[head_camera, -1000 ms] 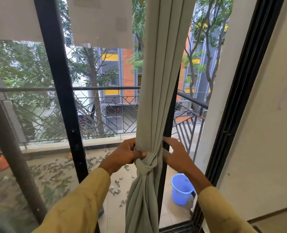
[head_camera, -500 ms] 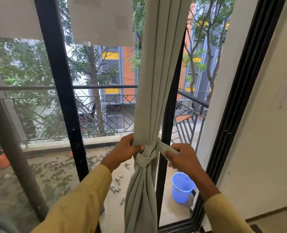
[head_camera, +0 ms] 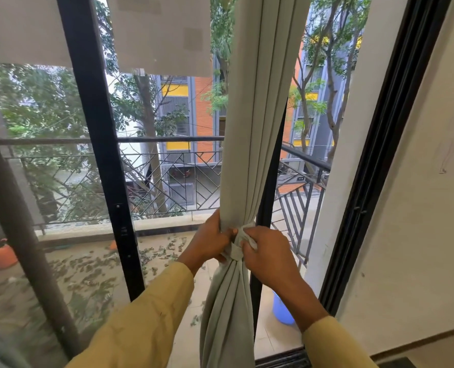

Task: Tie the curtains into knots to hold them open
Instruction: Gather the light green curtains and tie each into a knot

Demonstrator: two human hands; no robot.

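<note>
Where the curtain [head_camera: 249, 128] gathers into a tight bundle at mid-frame, a knot [head_camera: 236, 252] of the same pale grey-green cloth wraps it as a flat band. Curtain hangs in long, soft vertical folds from the top edge, in front of a black door post, and flares loose again below the knot.

Left hand [head_camera: 209, 241] grips the bundle from the left, fingers curled round the cloth at and just above the knot. Right hand [head_camera: 267, 257] pinches a crumpled end of cloth at the knot's right side, fingers bent over it. Both hands nearly meet across the knot. Sleeves [head_camera: 146, 320] are mustard-yellow cloth, creased.

Black frame [head_camera: 95, 155] stands left of the curtain, straight and matt, with glass on either side. Two pale rectangular sheets [head_camera: 162, 35] cover the glass near the top. Beyond the glass, a dark railing [head_camera: 167, 179] of thin angled bars edges a tiled balcony strewn with leaves. Round blue bucket [head_camera: 283, 313] sits on the tiles, partly hidden behind the right forearm. Orange pot [head_camera: 2, 254] at far left, blurred. Plain cream wall [head_camera: 419, 208] on the right, faintly marked
</note>
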